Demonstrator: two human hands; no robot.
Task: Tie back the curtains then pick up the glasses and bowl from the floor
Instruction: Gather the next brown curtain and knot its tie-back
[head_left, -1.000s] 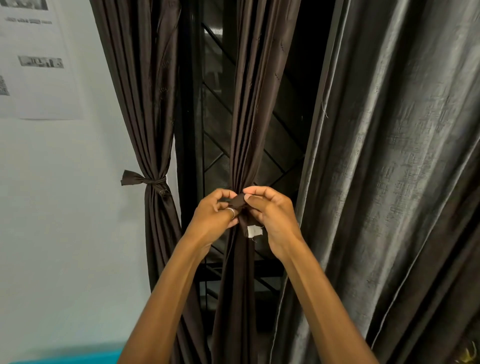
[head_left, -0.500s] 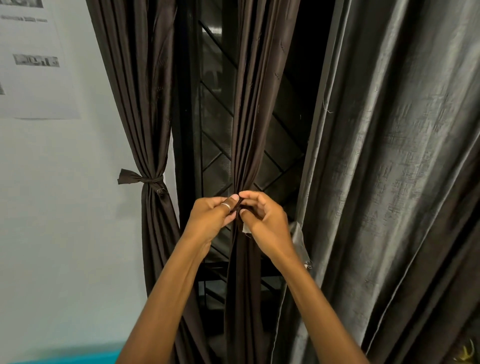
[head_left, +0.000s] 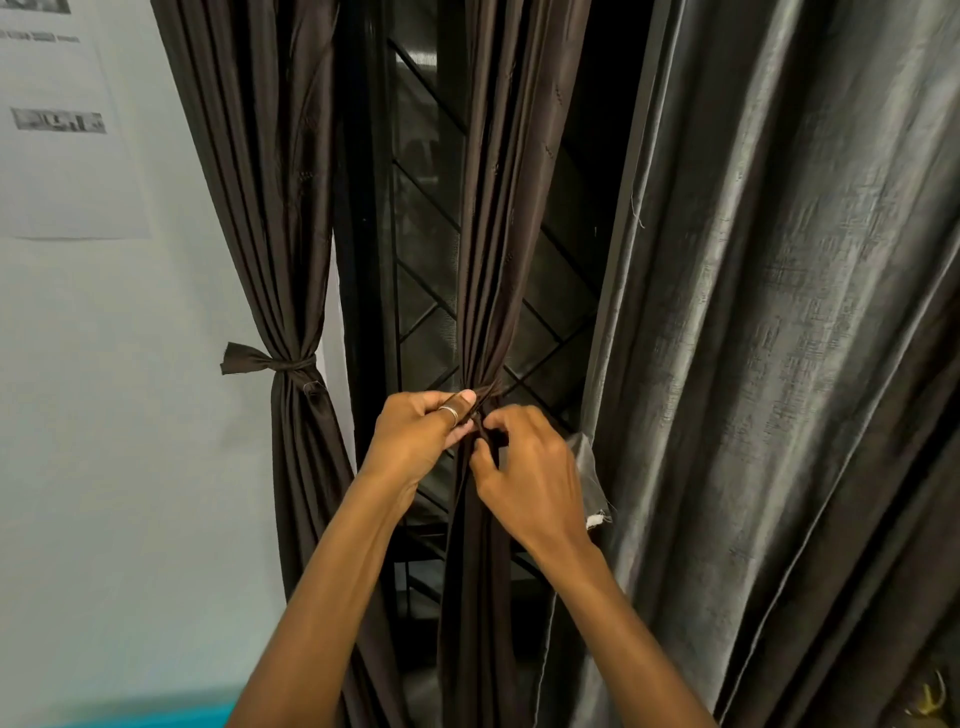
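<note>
A dark brown curtain panel (head_left: 493, 234) hangs in the middle, gathered at waist height by a matching brown tie-back (head_left: 488, 391). My left hand (head_left: 415, 441), with a ring on one finger, pinches the tie at the gather. My right hand (head_left: 530, 478) grips the tie's end just below and to the right. A second brown curtain (head_left: 260, 182) on the left is bound by its knotted tie-back (head_left: 270, 359). The glasses and bowl are out of view.
A wide grey curtain (head_left: 779, 364) fills the right side, with a loose grey strip (head_left: 589, 467) hanging behind my right hand. A dark window with a metal grille (head_left: 426, 218) is behind the curtains. A printed paper (head_left: 57, 130) hangs on the pale wall.
Both hands have worked the tie tighter around the middle curtain. My right hand dropped slightly below the left, and the white label on the tie is now hidden.
</note>
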